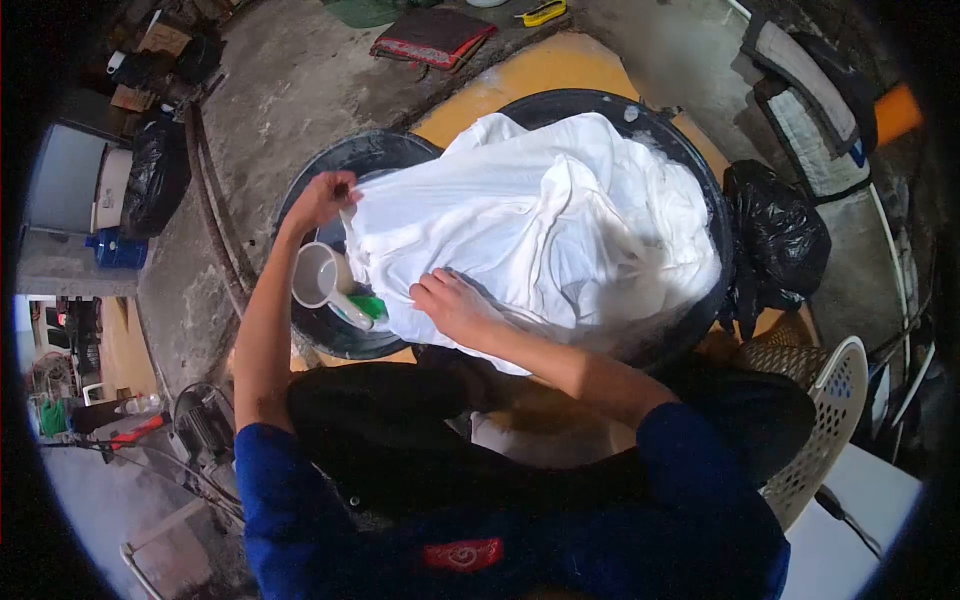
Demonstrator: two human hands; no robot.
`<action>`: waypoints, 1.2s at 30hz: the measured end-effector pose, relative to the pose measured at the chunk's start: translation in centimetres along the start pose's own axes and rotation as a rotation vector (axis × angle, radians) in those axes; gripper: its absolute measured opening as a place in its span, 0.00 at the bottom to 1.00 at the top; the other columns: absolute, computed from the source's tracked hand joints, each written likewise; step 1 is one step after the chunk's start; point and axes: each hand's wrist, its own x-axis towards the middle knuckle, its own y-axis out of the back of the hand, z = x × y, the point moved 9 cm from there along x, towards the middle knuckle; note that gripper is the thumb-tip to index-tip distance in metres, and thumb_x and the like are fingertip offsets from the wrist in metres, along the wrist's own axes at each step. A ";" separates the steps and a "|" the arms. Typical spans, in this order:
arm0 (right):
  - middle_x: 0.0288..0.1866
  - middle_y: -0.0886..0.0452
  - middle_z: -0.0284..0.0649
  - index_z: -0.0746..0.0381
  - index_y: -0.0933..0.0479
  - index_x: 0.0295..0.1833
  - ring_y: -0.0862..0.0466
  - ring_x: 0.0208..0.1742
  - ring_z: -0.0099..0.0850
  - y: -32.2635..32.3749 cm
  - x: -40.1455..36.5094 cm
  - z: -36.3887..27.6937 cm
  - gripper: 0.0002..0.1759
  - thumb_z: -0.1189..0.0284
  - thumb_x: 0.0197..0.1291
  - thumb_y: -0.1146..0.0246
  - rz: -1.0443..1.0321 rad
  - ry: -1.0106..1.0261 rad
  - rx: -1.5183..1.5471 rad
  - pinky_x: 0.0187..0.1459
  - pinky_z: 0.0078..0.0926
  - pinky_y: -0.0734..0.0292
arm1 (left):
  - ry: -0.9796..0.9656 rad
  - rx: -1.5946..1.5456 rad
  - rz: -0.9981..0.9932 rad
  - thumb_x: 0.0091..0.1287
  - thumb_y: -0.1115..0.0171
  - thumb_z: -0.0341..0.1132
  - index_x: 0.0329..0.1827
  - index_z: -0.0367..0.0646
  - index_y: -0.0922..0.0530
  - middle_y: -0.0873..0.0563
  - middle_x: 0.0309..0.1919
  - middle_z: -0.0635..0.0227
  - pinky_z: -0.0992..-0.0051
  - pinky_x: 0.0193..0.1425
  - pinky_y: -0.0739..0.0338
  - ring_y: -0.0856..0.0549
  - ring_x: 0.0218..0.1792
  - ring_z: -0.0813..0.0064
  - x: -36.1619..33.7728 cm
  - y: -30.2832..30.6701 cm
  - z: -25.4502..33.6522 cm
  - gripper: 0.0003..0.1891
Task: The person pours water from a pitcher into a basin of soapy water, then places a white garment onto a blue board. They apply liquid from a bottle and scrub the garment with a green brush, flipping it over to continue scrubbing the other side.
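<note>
A large wet-looking white cloth garment [460, 215] lies spread across two black tubs. Its bulk is heaped in the right tub [718, 190], and the near left part hangs over the left tub [350, 150]. My left hand [325, 200] pinches the garment's far left edge above the left tub. With curled fingers, my right hand [455, 308] grips the cloth nearer to me. Just below my left hand, a white plastic dipper [320, 275] rests in the left tub, beside a green object [368, 306] partly hidden by the dipper's handle and the cloth.
A yellow board [545, 75] lies under the tubs on the concrete floor. To the right are a black plastic bag [780, 230] and a beige plastic basket [840, 390]. A motor [197, 420] sits at lower left, and a yellow brush [545, 12] lies at the far side.
</note>
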 end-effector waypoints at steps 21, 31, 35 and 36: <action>0.30 0.29 0.45 0.67 0.31 0.33 0.27 0.35 0.37 9.9 -14.5 9.7 0.08 0.72 0.58 0.48 0.123 -0.207 -0.336 0.37 0.35 0.30 | -0.027 0.122 0.213 0.61 0.44 0.39 0.30 0.40 0.25 0.19 0.24 0.56 0.64 0.33 0.27 0.20 0.27 0.62 3.7 -4.0 3.5 0.11; 0.42 0.29 0.51 0.64 0.32 0.48 0.26 0.42 0.49 18.9 -24.7 26.0 0.15 0.73 0.55 0.43 0.491 -0.753 -0.052 0.43 0.39 0.30 | -0.242 0.342 0.282 0.64 0.50 0.41 0.32 0.39 0.25 0.18 0.29 0.61 0.69 0.35 0.29 0.21 0.31 0.69 5.2 -5.1 4.4 0.14; 0.41 0.26 0.48 0.63 0.30 0.46 0.25 0.44 0.43 18.9 -25.0 27.6 0.15 0.72 0.53 0.40 0.343 -0.671 -0.308 0.44 0.34 0.29 | 0.025 0.212 0.299 0.67 0.58 0.50 0.41 0.35 0.25 0.18 0.35 0.51 0.60 0.42 0.28 0.19 0.37 0.54 3.1 0.8 -4.1 0.24; 0.41 0.26 0.48 0.63 0.30 0.46 0.25 0.45 0.43 18.8 -24.8 28.8 0.15 0.71 0.53 0.40 0.305 -0.728 -0.352 0.44 0.35 0.29 | -0.019 0.477 0.396 0.66 0.56 0.51 0.43 0.34 0.26 0.18 0.35 0.50 0.60 0.42 0.28 0.20 0.37 0.53 2.4 2.2 -4.1 0.25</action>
